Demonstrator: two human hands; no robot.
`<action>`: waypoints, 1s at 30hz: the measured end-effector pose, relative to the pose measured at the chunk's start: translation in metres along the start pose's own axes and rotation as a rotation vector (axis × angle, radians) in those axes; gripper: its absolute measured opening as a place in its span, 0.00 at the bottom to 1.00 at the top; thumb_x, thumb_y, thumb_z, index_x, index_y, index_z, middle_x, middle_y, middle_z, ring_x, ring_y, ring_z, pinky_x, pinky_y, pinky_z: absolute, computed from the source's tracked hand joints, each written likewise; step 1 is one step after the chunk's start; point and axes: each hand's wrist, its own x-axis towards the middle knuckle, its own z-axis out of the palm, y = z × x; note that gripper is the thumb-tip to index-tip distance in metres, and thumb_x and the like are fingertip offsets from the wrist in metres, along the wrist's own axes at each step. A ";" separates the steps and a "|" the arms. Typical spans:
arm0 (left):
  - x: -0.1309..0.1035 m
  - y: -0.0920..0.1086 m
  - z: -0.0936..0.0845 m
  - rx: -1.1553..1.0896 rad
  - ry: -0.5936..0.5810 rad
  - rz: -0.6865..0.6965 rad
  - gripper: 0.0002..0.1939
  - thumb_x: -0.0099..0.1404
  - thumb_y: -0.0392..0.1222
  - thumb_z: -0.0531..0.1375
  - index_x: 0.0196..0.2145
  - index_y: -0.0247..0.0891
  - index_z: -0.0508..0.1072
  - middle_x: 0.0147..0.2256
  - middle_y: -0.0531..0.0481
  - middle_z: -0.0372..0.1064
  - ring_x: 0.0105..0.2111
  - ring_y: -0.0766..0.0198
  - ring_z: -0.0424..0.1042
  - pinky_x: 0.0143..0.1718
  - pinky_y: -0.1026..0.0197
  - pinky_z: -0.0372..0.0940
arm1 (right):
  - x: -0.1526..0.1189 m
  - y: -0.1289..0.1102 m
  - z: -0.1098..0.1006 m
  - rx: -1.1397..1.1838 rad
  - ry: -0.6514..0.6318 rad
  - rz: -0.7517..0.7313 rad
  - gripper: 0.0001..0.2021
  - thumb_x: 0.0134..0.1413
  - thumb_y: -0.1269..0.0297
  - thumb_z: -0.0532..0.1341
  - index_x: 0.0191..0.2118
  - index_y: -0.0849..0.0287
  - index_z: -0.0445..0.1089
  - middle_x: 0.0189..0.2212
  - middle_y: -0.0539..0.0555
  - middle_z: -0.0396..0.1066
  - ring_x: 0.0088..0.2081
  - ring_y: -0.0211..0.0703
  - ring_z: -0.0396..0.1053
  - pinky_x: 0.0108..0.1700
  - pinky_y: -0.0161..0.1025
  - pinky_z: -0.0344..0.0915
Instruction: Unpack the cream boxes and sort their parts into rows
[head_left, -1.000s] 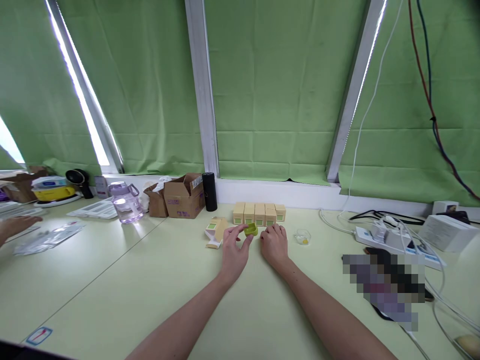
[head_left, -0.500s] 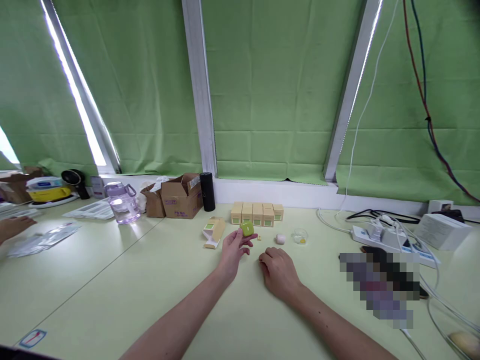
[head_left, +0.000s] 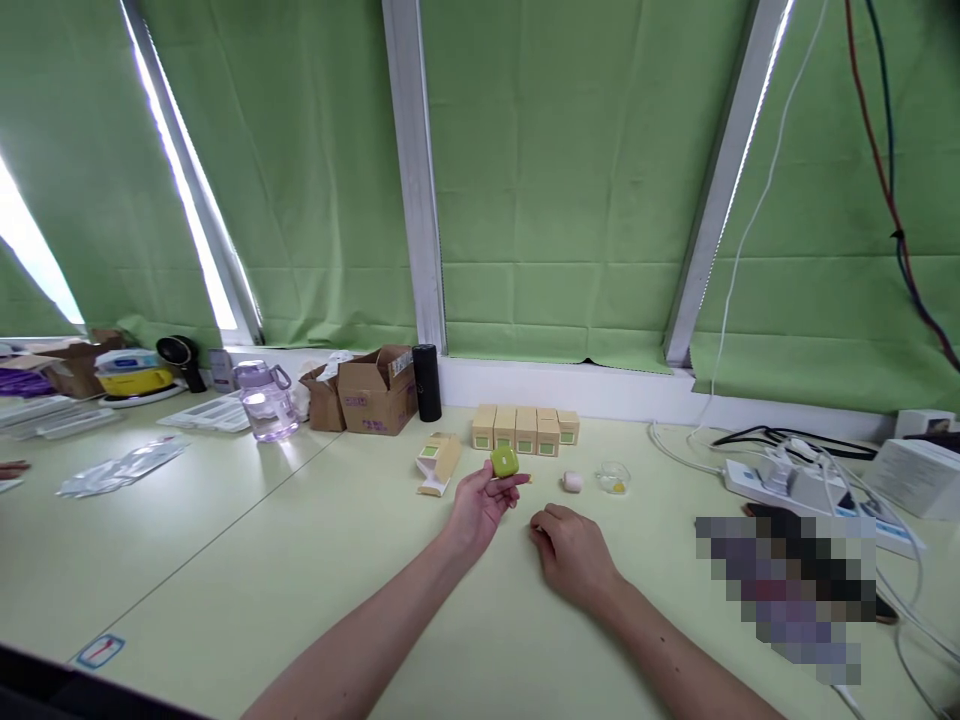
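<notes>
My left hand (head_left: 481, 508) grips a small green square case with rounded corners (head_left: 505, 461), held up above the table between thumb and fingers. My right hand (head_left: 574, 548) rests on the table to the right of it, fingers curled in; whatever they may hold is hidden. Just beyond the right hand lies a small pale pink rounded piece (head_left: 572, 482). To its right is a clear round dish (head_left: 614, 477) with a bit of yellow in it. An opened small tan carton (head_left: 439, 464) lies left of the green case.
Several small tan boxes (head_left: 526, 430) stand in a row behind my hands. Farther left are a brown cardboard box (head_left: 377, 391), a black cylinder (head_left: 427, 383) and a purple-tinted water jug (head_left: 268, 402). A power strip (head_left: 750, 482) with cables lies right. Another person's hand (head_left: 13, 470) shows at the left edge.
The whole view has shifted, so things appear farther right. The green case stays in my left hand, turned slightly. My right hand stays curled on the table. The other person's hand has drawn back leftward.
</notes>
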 end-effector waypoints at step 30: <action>0.038 0.030 -0.022 1.912 0.119 0.449 0.13 0.66 0.34 0.58 0.30 0.42 0.83 0.33 0.40 0.79 0.50 0.44 0.64 0.49 0.47 0.58 | 0.005 -0.004 -0.010 0.028 -0.203 0.105 0.10 0.64 0.71 0.55 0.39 0.55 0.75 0.38 0.52 0.77 0.40 0.44 0.74 0.37 0.38 0.59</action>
